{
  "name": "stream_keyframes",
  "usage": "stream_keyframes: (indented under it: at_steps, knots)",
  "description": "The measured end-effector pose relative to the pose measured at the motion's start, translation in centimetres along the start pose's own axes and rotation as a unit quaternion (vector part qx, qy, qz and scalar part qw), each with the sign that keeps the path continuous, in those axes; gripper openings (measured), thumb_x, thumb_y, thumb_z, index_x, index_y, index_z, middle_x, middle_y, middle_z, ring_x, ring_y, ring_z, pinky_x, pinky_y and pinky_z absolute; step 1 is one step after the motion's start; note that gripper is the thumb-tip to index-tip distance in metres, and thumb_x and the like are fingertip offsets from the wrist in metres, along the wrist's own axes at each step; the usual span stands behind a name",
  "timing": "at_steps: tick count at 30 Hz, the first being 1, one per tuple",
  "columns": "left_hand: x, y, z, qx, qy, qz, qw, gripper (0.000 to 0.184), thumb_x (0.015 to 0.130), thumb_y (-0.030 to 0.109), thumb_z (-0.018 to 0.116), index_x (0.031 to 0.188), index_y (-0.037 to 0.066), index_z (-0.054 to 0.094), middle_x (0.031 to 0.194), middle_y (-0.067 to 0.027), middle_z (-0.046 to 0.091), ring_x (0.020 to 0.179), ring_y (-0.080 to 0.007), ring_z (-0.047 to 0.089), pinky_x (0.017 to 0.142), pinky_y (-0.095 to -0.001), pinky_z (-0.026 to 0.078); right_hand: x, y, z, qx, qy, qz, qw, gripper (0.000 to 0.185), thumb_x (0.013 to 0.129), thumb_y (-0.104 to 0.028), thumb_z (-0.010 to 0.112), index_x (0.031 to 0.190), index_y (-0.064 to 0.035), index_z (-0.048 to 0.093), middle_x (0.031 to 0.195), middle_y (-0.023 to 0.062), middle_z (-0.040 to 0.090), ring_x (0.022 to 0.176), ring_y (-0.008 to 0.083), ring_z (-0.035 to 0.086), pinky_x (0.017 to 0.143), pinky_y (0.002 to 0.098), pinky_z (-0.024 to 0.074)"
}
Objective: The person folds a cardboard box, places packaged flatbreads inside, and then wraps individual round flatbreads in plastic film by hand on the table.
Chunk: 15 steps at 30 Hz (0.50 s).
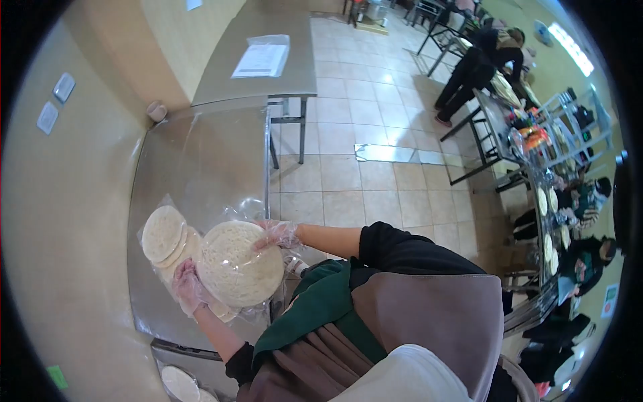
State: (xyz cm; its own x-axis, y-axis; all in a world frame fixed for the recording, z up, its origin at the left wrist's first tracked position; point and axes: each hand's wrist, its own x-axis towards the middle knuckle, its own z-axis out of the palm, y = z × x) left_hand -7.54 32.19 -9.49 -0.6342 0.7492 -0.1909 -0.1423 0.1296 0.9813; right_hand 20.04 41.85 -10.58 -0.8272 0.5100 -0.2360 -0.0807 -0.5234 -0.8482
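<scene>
A large, pale round flatbread, dimpled on top and with clear plastic around it, is held over the metal table. My right hand, in a clear plastic glove, grips its upper right edge with the fingers on its top face. My left hand, also gloved, holds the opposite lower left edge; its fingertips are partly hidden. Beside and partly beneath lie more round flatbreads, overlapping in clear plastic.
The plastic-covered metal table runs along the wall. Papers in a sleeve lie on a farther table. Below are more flatbreads. People work at tables on the right, past the tiled floor.
</scene>
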Motion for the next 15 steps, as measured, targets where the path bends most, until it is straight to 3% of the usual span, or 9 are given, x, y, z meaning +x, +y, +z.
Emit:
stream_keyframes:
  at_steps: [2,3,5,8,10,12,13,14,15]
  knots:
    - [0.1,-0.4,0.1,-0.013,-0.005,0.029,0.999,0.012,0.082,-0.004,0.057,0.093,-0.003,0.062,0.083,-0.0075,0.062,0.073,-0.0111,0.057,0.066,-0.0204,0.048,-2.2,-2.9,1.9,-0.024,0.061,0.028,0.997,0.051,0.081,-0.031,0.067,0.121,-0.0042,0.05,0.11,0.0074,0.059,0.1,0.016,0.057,0.086,0.0332,0.0467]
    - [0.2,-0.4,0.0,-0.025,-0.03,0.058,0.998,0.013,0.082,-0.006,0.056,0.093,-0.004,0.062,0.085,-0.009,0.062,0.075,-0.012,0.058,0.07,-0.0205,0.048,-2.8,-3.3,2.1,-0.024,0.065,0.024,0.997,0.051,0.081,-0.031,0.067,0.121,-0.0042,0.05,0.11,0.0074,0.059,0.1,0.016,0.057,0.086,0.0332,0.0467]
    - [-0.9,0.9,0.5,-0.036,-0.056,0.09,0.994,0.014,0.082,-0.007,0.055,0.094,-0.004,0.062,0.087,-0.0104,0.063,0.078,-0.013,0.059,0.073,-0.0206,0.048,-3.4,-4.0,2.5,0.051,0.038,0.01,0.998,0.05,0.089,-0.043,0.052,0.12,-0.0047,0.052,0.111,0.0074,0.059,0.1,0.0154,0.056,0.086,0.0323,0.0457]
    - [-3.9,5.2,1.3,0.083,-0.092,0.178,0.976,0.017,0.086,-0.001,0.053,0.1,-0.003,0.062,0.092,-0.0064,0.063,0.082,-0.0118,0.058,0.076,-0.0219,0.047,-3.1,-5.0,3.2,-0.026,0.048,-0.035,0.998,0.049,0.092,-0.045,0.043,0.12,-0.0057,0.053,0.112,0.0072,0.059,0.101,0.016,0.055,0.09,0.0319,0.0433]
    - [-5.7,7.5,1.4,0.194,-0.087,0.252,0.944,0.012,0.086,0.001,0.054,0.094,0.0,0.063,0.092,-0.0066,0.063,0.08,-0.0115,0.057,0.075,-0.0224,0.046,-3.5,-6.3,4.3,-0.053,0.042,-0.062,0.996,0.047,0.093,-0.043,0.041,0.12,-0.0064,0.053,0.113,0.0071,0.058,0.104,0.0164,0.054,0.091,0.032,0.0421]
    - [-7.8,9.7,1.8,0.193,-0.067,0.292,0.934,0.008,0.086,0.002,0.054,0.09,0.001,0.062,0.09,-0.0056,0.062,0.077,-0.0113,0.056,0.072,-0.0227,0.046,-4.0,-7.4,5.2,-0.079,0.034,-0.088,0.992,0.045,0.094,-0.042,0.039,0.121,-0.007,0.054,0.114,0.007,0.057,0.106,0.0168,0.052,0.093,0.032,0.0409]
    - [-8.7,10.5,1.7,0.192,-0.049,0.328,0.924,0.006,0.087,0.003,0.055,0.086,0.002,0.061,0.087,-0.0047,0.062,0.073,-0.0111,0.054,0.068,-0.023,0.045,-4.4,-7.6,5.3,-0.28,0.047,-0.176,0.943,0.045,0.094,-0.042,0.039,0.121,-0.0083,0.053,0.121,0.008,0.054,0.116,0.0201,0.044,0.099,0.0341,0.0339]
    - [-9.1,10.9,1.2,0.194,-0.044,0.328,0.923,0.006,0.087,0.003,0.055,0.086,0.002,0.061,0.087,-0.0047,0.062,0.073,-0.0111,0.054,0.068,-0.023,0.045,-4.7,-7.8,5.8,-0.467,0.058,-0.256,0.845,0.045,0.094,-0.042,0.038,0.122,-0.0096,0.053,0.128,0.009,0.05,0.126,0.0234,0.036,0.105,0.0362,0.027]
    - [-9.4,11.2,0.7,0.092,-0.056,0.32,0.941,0.007,0.087,0.007,0.055,0.083,0.003,0.059,0.084,-0.0041,0.061,0.072,-0.011,0.053,0.067,-0.0235,0.044,-4.8,-8.0,6.4,-0.467,0.052,-0.257,0.844,0.045,0.094,-0.042,0.038,0.122,-0.0096,0.053,0.128,0.009,0.05,0.126,0.0234,0.036,0.105,0.0362,0.027]
